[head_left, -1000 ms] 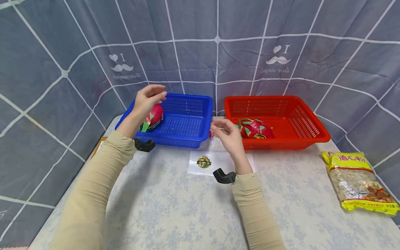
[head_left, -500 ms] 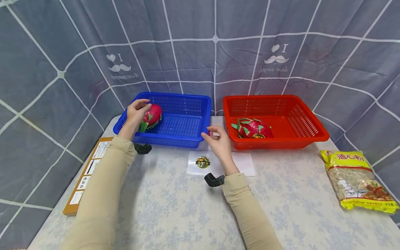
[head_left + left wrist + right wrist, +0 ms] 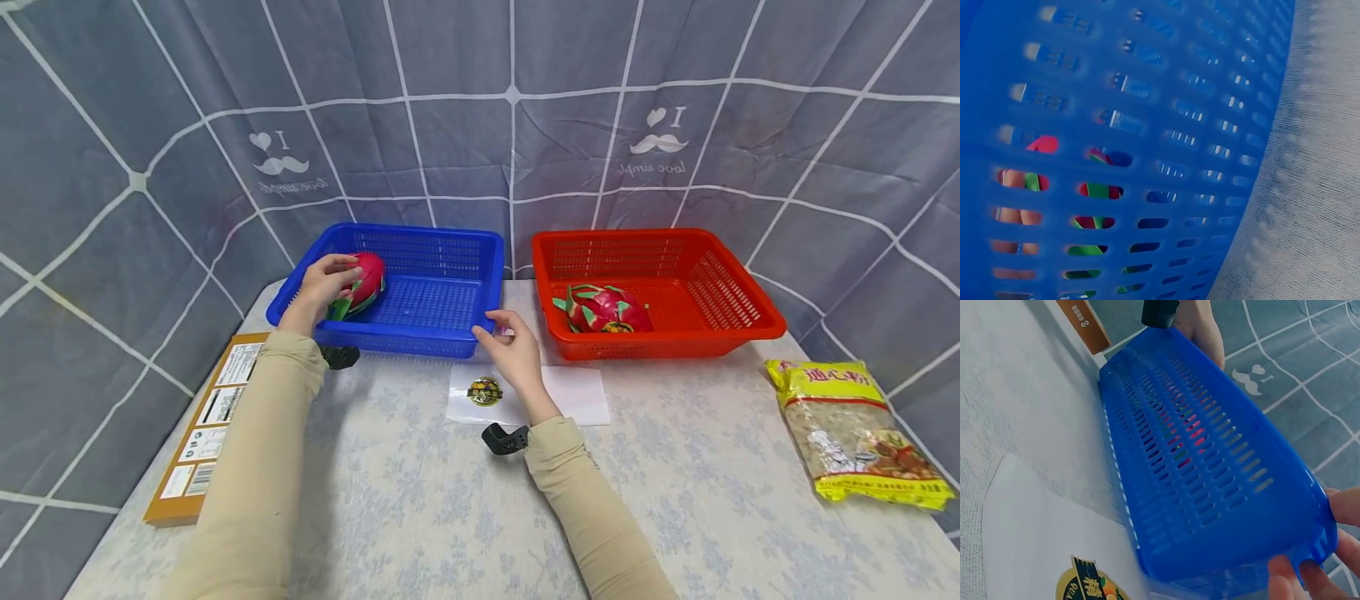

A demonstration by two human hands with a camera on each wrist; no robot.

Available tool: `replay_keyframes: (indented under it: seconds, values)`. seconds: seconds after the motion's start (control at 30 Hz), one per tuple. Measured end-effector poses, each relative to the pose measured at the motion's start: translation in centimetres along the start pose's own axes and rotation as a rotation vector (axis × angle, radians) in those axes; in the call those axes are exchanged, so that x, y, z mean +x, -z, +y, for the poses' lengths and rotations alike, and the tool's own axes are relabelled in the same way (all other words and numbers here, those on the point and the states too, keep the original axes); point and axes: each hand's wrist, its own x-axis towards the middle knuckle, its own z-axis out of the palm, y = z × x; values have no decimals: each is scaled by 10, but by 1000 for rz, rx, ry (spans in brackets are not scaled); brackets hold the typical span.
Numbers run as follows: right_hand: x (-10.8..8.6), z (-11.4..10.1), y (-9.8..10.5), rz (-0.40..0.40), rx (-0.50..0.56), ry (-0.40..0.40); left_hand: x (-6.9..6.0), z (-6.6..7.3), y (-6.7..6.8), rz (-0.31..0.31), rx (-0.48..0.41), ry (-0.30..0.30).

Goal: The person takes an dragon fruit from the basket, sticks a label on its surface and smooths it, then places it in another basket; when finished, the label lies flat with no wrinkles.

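The left hand [image 3: 322, 282] is inside the left end of the blue basket [image 3: 405, 340]. Its fingers bend over the left side of the dragon fruit [image 3: 371, 277], which lies in that basket, with its green tips on the near side. The pictures do not show if those fingers have a real grip, so nobody can tell.

The right hand [image 3: 521, 354] pinches the near right corner of the blue basket. Its fingers [image 3: 1344, 506] are narrow, with the rim held between them.

To the right is the red basket [image 3: 675, 346], with a second dragon fruit [image 3: 611, 310] near its left end. A white sheet [image 3: 581, 396] lies on the counter [image 3: 420, 500] under the right wrist. A cardboard box [image 3: 206, 433] is on the left, and a bag of pasta [image 3: 855, 433] is far over on the right.

Some things could go wrong. The fruit is round and looks smooth, so a loose left hand may let it roll to the right. If the right hand pulls hard on just one corner, the basket may tip or twist. If it slides nearer, it may push the white sheet and crumple it.
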Motion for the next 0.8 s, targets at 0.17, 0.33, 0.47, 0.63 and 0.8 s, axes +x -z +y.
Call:
replay_keyframes:
  seconds: [0.17,0.33,0.47,0.63,0.8]
  values:
    - [0,-1,0,-6,-2,-10,4,-2,2,2,-34,48]
    - [0,0,1,-13,0,-19,7,-3,2,37,-62,80]
    - [0,0,1,-21,7,-22,9,-3,1,68,-24,87]
    - [1,0,2,-30,3,-25,9,-2,0,86,54,50]
    - [1,0,2,-38,15,-27,8,-2,-1,97,149,42]
